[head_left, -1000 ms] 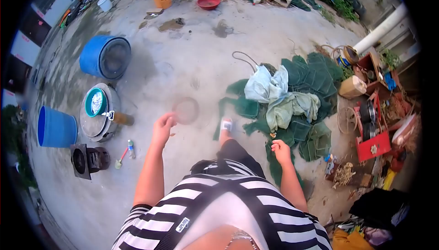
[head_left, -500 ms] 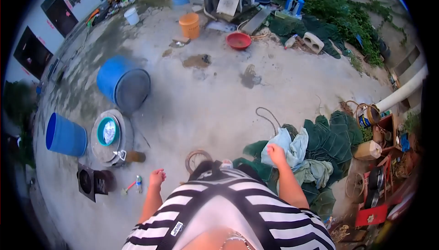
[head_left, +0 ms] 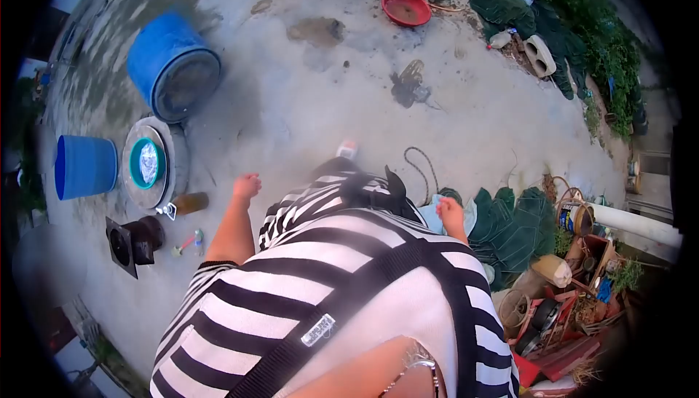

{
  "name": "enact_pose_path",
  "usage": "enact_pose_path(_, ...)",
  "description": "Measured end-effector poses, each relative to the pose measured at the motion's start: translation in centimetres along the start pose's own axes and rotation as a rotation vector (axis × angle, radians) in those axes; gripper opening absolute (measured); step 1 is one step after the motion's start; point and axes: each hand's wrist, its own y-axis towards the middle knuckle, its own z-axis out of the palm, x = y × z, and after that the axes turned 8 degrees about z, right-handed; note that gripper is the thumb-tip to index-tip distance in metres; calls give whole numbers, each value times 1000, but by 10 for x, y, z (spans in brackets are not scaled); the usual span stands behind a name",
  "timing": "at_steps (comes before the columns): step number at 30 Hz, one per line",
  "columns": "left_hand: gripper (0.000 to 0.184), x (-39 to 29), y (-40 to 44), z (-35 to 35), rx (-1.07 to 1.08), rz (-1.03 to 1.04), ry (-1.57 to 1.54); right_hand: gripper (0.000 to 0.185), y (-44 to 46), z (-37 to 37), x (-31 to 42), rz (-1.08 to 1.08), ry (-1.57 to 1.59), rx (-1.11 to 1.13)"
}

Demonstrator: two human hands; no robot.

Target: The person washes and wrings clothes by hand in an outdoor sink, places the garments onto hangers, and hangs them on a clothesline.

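My left hand (head_left: 247, 185) is in front of my striped top, over the concrete ground, with its fingers curled; whether anything is inside them is too small to tell. To the right, my right hand (head_left: 449, 211) has bent fingers and appears in front of the pale cloth (head_left: 470, 216). Dark green netting (head_left: 513, 229) lies just right of that hand. A looped rope (head_left: 422, 167) rests on the ground between the two hands, nearer the right one. One foot in a light shoe (head_left: 347, 150) shows ahead of my body.
On the left are a tipped blue barrel (head_left: 171, 67), a blue bucket (head_left: 87, 167), a teal basin (head_left: 147, 163) on a round slab and a dark metal stove (head_left: 135, 243). Ahead sits a red basin (head_left: 406, 8). A clutter of wood and red metal (head_left: 564, 321) lies at right.
The view has moved forward and turned. The netting and cloth now appear lower and partly behind my body, and the ring on the ground has left view. Both hands have swung with the arms.
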Motion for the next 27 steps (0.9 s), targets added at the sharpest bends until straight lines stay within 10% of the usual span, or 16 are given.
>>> enact_pose_path(3, 30, -134, 84, 54, 82, 187, 210, 24, 5, -36, 28, 315, -197, 139)
enact_pose_path(10, 31, -417, 180, 220, 213, 394, 267, 23, 113, -55, 59, 422, 487, -97)
enact_pose_path(14, 31, -490, 255, 313, 267, 597, 430, 20, 241, -65, -39, 332, 700, 103)
enact_pose_path(17, 32, -499, 318, 360, 293, 630, 595, 20, 317, -90, -25, 362, 174, -53)
enact_pose_path(22, 34, -578, 280, 413, 319, 122, 473, 20, 455, -243, 153, 423, 484, -66)
enact_pose_path(27, 46, -672, 305, 484, 258, 238, 366, 21, 624, -354, 262, 411, 279, -168)
